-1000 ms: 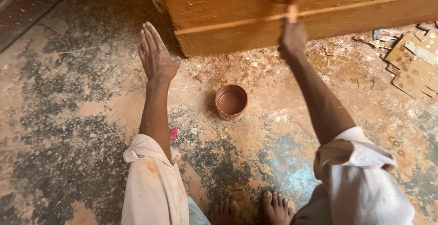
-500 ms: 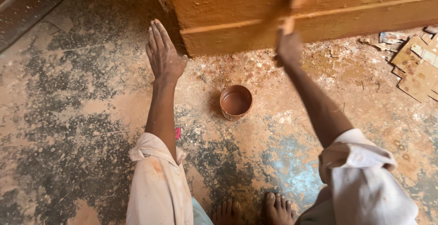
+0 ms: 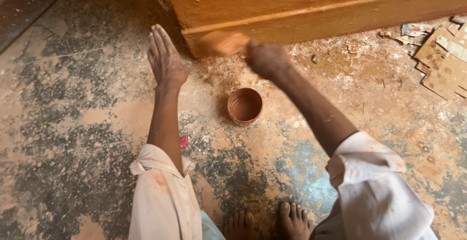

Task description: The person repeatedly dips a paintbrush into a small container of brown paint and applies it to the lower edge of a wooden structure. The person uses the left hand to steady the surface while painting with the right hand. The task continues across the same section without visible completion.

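Observation:
My right hand (image 3: 266, 59) grips a paintbrush (image 3: 224, 43), blurred by motion, with its bristles against the lower front edge of an orange-brown painted wooden piece (image 3: 311, 6). My left hand (image 3: 165, 60) is held out flat with fingers together near the left corner of the wooden piece, holding nothing. A small round tin of brown paint (image 3: 244, 106) stands on the floor between my arms, just below the right hand. My bare feet (image 3: 270, 223) show at the bottom edge.
The concrete floor (image 3: 73, 123) is stained with orange dust and dark patches. Broken cardboard or wood scraps (image 3: 442, 57) lie at the right. A small red scrap (image 3: 184, 141) lies by my left forearm. A dark wooden strip (image 3: 24, 1) runs along the upper left.
My right hand has swept the brush down and to the left, from higher up on the wooden face to its lower edge. The left hand stays almost in place.

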